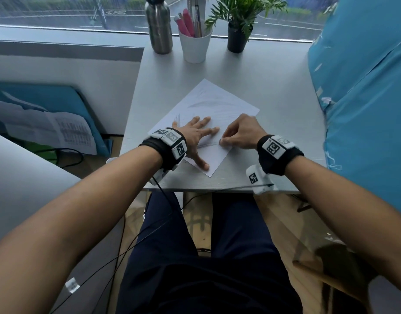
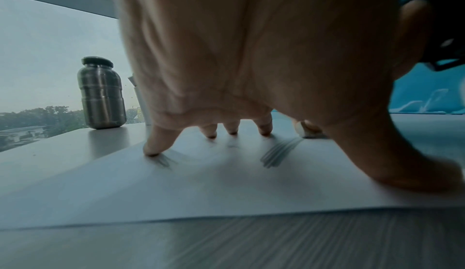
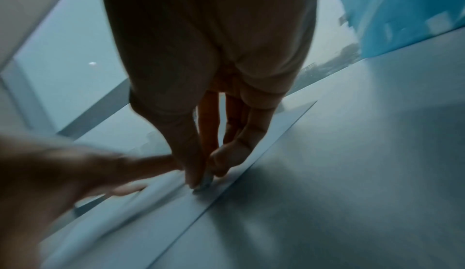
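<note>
A white sheet of paper with grey pencil shading lies cornerwise on the grey table. My left hand lies flat on the sheet with its fingers spread, and the fingertips press the paper down. My right hand is just to its right. Its thumb and fingers pinch a small pale eraser whose tip touches the paper near the sheet's right edge. The eraser also shows beyond my left palm, next to a patch of pencil strokes.
At the table's far edge by the window stand a steel bottle, a white cup of pens and a potted plant. Blue fabric borders the table on the right. The table's front edge runs just behind my wrists.
</note>
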`<state>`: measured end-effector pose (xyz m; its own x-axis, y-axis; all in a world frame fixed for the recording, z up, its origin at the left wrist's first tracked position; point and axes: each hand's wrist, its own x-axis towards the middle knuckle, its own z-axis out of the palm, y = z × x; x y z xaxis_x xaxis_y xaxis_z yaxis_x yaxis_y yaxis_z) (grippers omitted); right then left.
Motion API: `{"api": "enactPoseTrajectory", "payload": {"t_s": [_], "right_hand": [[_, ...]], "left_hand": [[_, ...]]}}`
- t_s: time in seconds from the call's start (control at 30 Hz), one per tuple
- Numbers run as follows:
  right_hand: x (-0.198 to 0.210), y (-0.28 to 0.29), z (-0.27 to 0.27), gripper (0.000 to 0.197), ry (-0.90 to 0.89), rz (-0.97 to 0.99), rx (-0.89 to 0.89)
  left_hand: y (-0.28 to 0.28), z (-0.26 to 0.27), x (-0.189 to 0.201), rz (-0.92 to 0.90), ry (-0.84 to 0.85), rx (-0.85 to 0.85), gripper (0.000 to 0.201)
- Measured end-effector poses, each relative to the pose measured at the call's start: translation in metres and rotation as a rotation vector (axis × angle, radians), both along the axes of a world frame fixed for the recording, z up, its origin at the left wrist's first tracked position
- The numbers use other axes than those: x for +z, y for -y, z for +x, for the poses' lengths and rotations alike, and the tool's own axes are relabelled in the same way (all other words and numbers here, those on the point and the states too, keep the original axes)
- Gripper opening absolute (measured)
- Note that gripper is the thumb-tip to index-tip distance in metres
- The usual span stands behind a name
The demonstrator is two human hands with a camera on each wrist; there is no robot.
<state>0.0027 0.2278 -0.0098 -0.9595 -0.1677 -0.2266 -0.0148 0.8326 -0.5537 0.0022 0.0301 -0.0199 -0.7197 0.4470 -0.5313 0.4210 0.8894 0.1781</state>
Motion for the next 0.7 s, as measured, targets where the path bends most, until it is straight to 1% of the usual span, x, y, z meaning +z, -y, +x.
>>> {"api": "enactPoseTrajectory", "payload": {"t_s": [0.07, 0.1, 0.17, 0.2, 0.3, 0.33, 0.4, 0.43, 0.53, 0.57, 0.63, 0.67, 0.7], "right_hand": [[0.0, -0.004, -0.004, 0.013, -0.053, -0.021, -0.082], [0.0, -0.001, -0.003, 0.013, -0.06, -0.018, -0.071], [-0.002, 0.006, 0.002, 0.012, -0.01, 0.007, 0.034], [-0.002, 0.007, 0.002, 0.013, 0.005, 0.014, 0.056], [0.0, 0.002, -0.004, 0.014, -0.051, -0.02, -0.07], [0.0, 0.003, -0.004, 0.013, -0.057, -0.018, -0.059], [-0.001, 0.01, 0.002, 0.012, 0.001, 0.017, 0.059], [-0.001, 0.011, 0.004, 0.012, 0.015, 0.026, 0.087], [-0.001, 0.003, -0.002, 0.013, -0.047, -0.019, -0.043], [-0.002, 0.004, -0.002, 0.013, -0.062, -0.021, -0.034], [-0.003, 0.01, 0.003, 0.011, -0.013, -0.003, 0.069], [-0.002, 0.011, 0.004, 0.011, 0.004, 0.004, 0.093], [-0.001, 0.009, 0.003, 0.012, -0.003, -0.001, 0.072]], "left_hand": [[-0.001, 0.0, 0.0, 0.009, 0.0, 0.004, 0.133], [0.0, 0.001, 0.0, 0.011, -0.002, 0.009, 0.133], [0.002, 0.001, 0.0, 0.012, 0.005, 0.012, 0.133], [0.001, 0.001, 0.0, 0.015, 0.007, 0.012, 0.133], [-0.001, 0.001, 0.0, 0.008, 0.01, 0.009, 0.131], [0.0, 0.0, -0.001, 0.0, 0.011, 0.012, 0.131], [0.0, -0.001, -0.002, -0.015, 0.023, 0.008, 0.133], [0.0, -0.002, -0.003, -0.017, 0.023, 0.005, 0.134], [-0.002, -0.002, -0.003, 0.0, 0.023, 0.013, 0.133], [-0.002, -0.002, -0.003, 0.005, 0.022, 0.022, 0.133], [0.0, -0.001, -0.004, 0.002, 0.022, 0.021, 0.134], [0.0, -0.001, -0.005, 0.004, 0.017, 0.019, 0.134], [-0.001, -0.002, -0.006, 0.01, 0.014, 0.017, 0.134]]}}
